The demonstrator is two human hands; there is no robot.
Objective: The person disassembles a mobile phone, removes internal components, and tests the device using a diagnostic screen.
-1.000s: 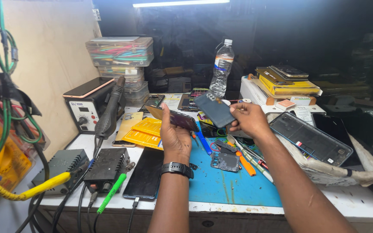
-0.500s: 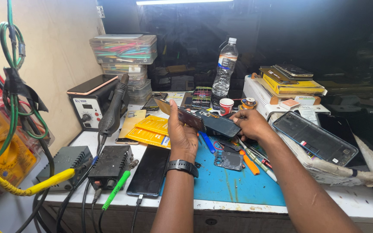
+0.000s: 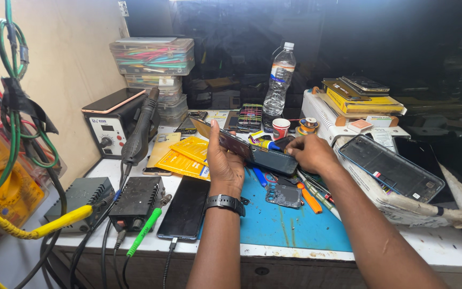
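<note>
My left hand [image 3: 224,163], a black watch on its wrist, holds a dark phone [image 3: 236,143] by its left end, tilted above the blue work mat [image 3: 284,227]. My right hand [image 3: 308,153] grips a dark back cover [image 3: 274,160] at its right end, and the cover lies against the phone. Both hands are raised a little over the mat, in the middle of the bench. Under them lie a small circuit board part [image 3: 284,195] and an orange tool [image 3: 310,199].
A black phone [image 3: 185,208] lies face up left of the mat, beside two power units [image 3: 137,200]. A hot air station [image 3: 114,128], yellow packets [image 3: 185,155], a water bottle [image 3: 279,80] and a paper cup [image 3: 280,128] stand behind. An open phone frame [image 3: 389,168] rests at right.
My right hand has lowered the back cover from up in the air onto the phone in my left hand. Both hands have come closer together.
</note>
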